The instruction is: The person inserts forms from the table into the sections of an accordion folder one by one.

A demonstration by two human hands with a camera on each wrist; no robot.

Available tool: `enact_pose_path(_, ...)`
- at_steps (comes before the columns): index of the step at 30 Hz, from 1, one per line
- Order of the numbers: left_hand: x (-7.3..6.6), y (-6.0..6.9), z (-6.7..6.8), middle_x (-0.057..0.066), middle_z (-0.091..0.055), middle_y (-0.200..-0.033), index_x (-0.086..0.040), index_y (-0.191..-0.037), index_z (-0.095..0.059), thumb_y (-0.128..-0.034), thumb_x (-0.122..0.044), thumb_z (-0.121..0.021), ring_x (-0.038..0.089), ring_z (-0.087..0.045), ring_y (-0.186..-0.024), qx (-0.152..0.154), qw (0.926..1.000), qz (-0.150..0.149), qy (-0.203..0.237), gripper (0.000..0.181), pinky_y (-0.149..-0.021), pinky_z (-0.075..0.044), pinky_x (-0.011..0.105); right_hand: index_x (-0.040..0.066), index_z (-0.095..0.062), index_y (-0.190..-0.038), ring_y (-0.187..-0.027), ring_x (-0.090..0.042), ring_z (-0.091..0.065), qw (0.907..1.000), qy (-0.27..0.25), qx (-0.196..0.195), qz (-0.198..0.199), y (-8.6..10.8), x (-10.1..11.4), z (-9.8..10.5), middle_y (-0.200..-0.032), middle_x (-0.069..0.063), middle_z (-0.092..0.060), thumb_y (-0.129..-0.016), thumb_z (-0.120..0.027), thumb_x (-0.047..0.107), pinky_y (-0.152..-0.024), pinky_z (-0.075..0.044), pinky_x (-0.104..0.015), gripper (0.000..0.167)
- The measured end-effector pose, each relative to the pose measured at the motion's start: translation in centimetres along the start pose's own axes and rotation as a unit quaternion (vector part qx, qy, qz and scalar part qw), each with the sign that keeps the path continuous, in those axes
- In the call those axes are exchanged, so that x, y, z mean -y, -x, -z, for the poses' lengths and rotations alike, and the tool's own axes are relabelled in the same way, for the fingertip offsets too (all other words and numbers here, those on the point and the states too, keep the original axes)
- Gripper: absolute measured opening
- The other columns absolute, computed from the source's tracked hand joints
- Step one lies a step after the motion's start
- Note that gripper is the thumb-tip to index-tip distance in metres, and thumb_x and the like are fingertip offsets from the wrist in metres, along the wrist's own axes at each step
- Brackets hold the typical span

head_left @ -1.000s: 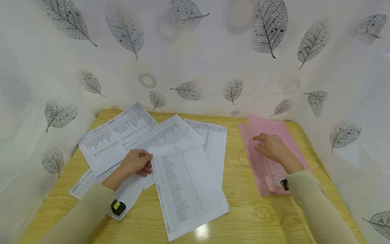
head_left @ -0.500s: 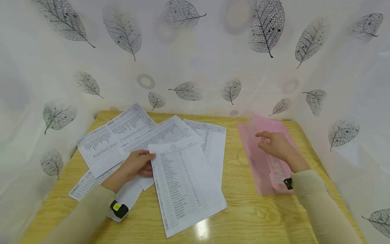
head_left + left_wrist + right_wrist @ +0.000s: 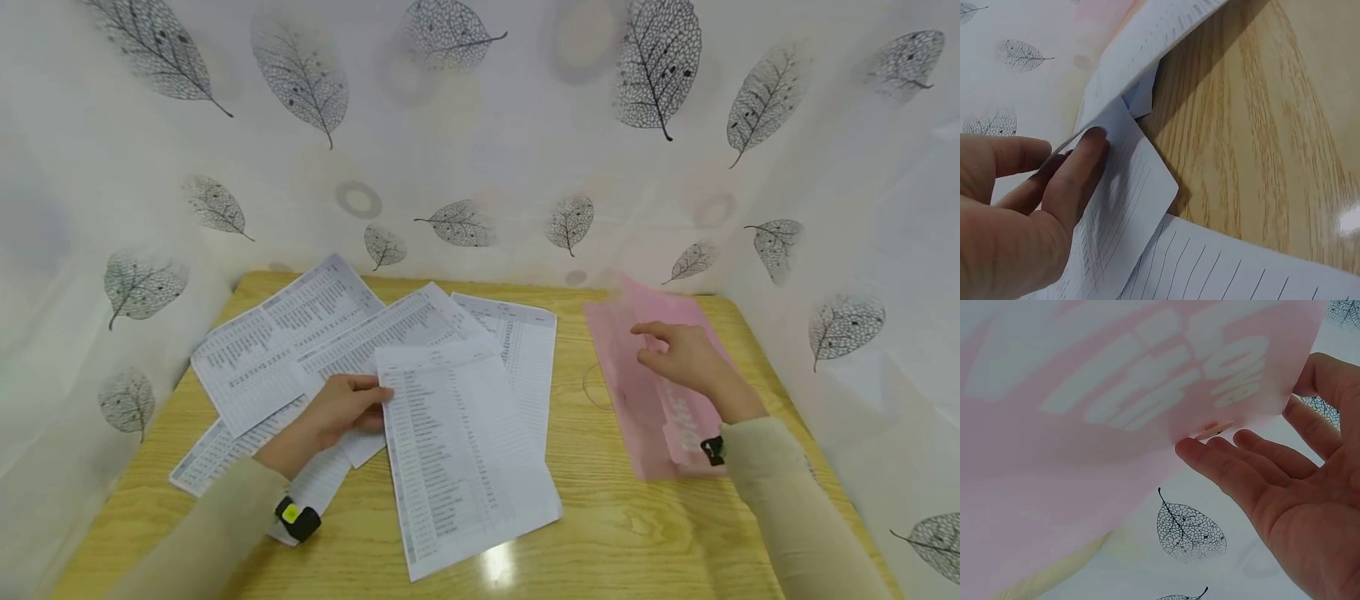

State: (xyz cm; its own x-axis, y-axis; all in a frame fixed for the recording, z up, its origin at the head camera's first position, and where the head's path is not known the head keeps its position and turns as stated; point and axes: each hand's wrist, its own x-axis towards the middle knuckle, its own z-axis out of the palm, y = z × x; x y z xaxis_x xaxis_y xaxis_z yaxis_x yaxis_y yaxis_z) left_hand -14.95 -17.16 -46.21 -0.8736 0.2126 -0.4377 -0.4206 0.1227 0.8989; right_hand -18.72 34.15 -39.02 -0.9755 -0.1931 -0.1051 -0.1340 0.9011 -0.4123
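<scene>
Between its thumb and fingers, the left hand (image 3: pixel 333 417) pinches the upper left edge of a printed sheet (image 3: pixel 468 458), which is raised over other sheets; the left wrist view shows the hand (image 3: pixel 1029 219) along the lifted paper (image 3: pixel 1147 47). Over at the right, a pink translucent folder (image 3: pixel 626 408) lies with part of it lifted under the right hand (image 3: pixel 693 367). From the right wrist, the hand (image 3: pixel 1291 462) grips the edge of the pink folder (image 3: pixel 1097 437) between thumb and a finger, other fingertips close to a small clasp (image 3: pixel 1215 430).
Several overlapping printed sheets (image 3: pixel 277 325) spread over the left half of the wooden table (image 3: pixel 600 542). One more sheet (image 3: pixel 532 358) lies behind the held one. A thin loop of cord (image 3: pixel 588 392) sits beside the folder. Leaf-patterned cloth (image 3: pixel 465 150) surrounds the table's back and sides.
The left hand has shifted slightly right, along with the top edge of its sheet. My right hand has moved a little right, and the folder's lifted part has shifted with it.
</scene>
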Motion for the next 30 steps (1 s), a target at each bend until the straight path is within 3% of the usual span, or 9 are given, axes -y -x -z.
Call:
enact_pose_path(6,0.1,0.2,-0.7,0.026,-0.074,-0.124,0.007,-0.157,-0.040,-0.1048,-0.009,-0.062,0.023,-0.079,-0.094,0.046,0.9989,0.007,0.009,0.059,-0.078,-0.068,0.037,0.009,-0.060,-0.146,-0.048,-0.012,-0.031,0.9999,-0.004,0.006,-0.011,0.2,0.1,0.4,-0.136,-0.032,-0.064,-0.099,-0.059,0.024,-0.057,-0.040,-0.031,0.049)
enact_pose_path(10,0.2,0.1,-1.0,0.027,-0.073,-0.126,0.009,-0.155,-0.043,-0.1033,-0.005,-0.063,0.020,-0.078,-0.092,0.035,0.9993,-0.003,-0.009,0.057,-0.078,-0.067,0.033,0.008,-0.061,-0.146,-0.049,-0.011,-0.032,0.9999,-0.007,0.004,-0.006,0.2,-0.1,0.4,-0.142,-0.032,-0.061,-0.099,-0.059,0.022,-0.063,-0.041,-0.032,0.049)
enact_pose_path(14,0.3,-0.1,-1.0,0.026,-0.076,-0.117,0.009,-0.155,-0.042,-0.1050,-0.006,-0.059,0.019,-0.079,-0.084,0.021,0.9994,-0.019,-0.017,0.055,-0.073,-0.067,0.032,0.007,-0.062,-0.144,-0.049,-0.012,-0.032,0.9998,-0.017,-0.006,0.002,0.2,-0.5,0.4,-0.129,-0.030,-0.069,-0.098,-0.060,0.020,-0.061,-0.041,-0.030,0.048)
enact_pose_path(15,0.2,-0.1,-1.0,0.025,-0.077,-0.115,0.008,-0.155,-0.042,-0.1055,-0.007,-0.058,0.019,-0.079,-0.083,0.021,0.9994,-0.022,-0.017,0.055,-0.072,-0.067,0.032,0.006,-0.063,-0.143,-0.052,-0.015,-0.043,0.9997,-0.020,-0.010,0.005,0.2,-0.6,0.4,-0.127,-0.030,-0.070,-0.098,-0.061,0.019,-0.062,-0.042,-0.029,0.047)
enact_pose_path(18,0.0,-0.4,-1.2,0.023,-0.077,-0.114,0.005,-0.157,-0.041,-0.1069,-0.009,-0.057,0.019,-0.080,-0.082,0.022,0.9992,-0.032,-0.013,0.054,-0.072,-0.067,0.033,0.007,-0.065,-0.142,-0.080,-0.034,-0.071,0.9994,-0.025,-0.025,0.007,0.1,-0.8,0.6,-0.130,-0.029,-0.070,-0.098,-0.061,0.019,-0.065,-0.046,-0.029,0.046)
enact_pose_path(21,-0.4,-0.7,-1.5,0.024,-0.076,-0.119,0.004,-0.157,-0.041,-0.1079,-0.010,-0.056,0.019,-0.080,-0.084,0.019,0.9991,-0.039,0.001,0.053,-0.074,-0.067,0.034,0.007,-0.066,-0.141,-0.125,-0.048,-0.065,0.9991,-0.025,-0.035,0.008,0.1,-1.0,0.8,-0.139,-0.028,-0.066,-0.099,-0.060,0.020,-0.076,-0.051,-0.033,0.044)
enact_pose_path(30,-2.5,-2.5,-3.2,0.026,-0.071,-0.131,0.001,-0.158,-0.041,-0.1089,-0.012,-0.056,0.017,-0.079,-0.088,0.020,0.9985,-0.042,0.028,0.053,-0.079,-0.067,0.033,0.010,-0.064,-0.144,-0.127,-0.047,-0.065,0.9988,-0.035,-0.034,-0.002,0.5,-1.4,1.4,-0.144,-0.027,-0.063,-0.102,-0.057,0.022,-0.094,-0.060,-0.054,0.044)
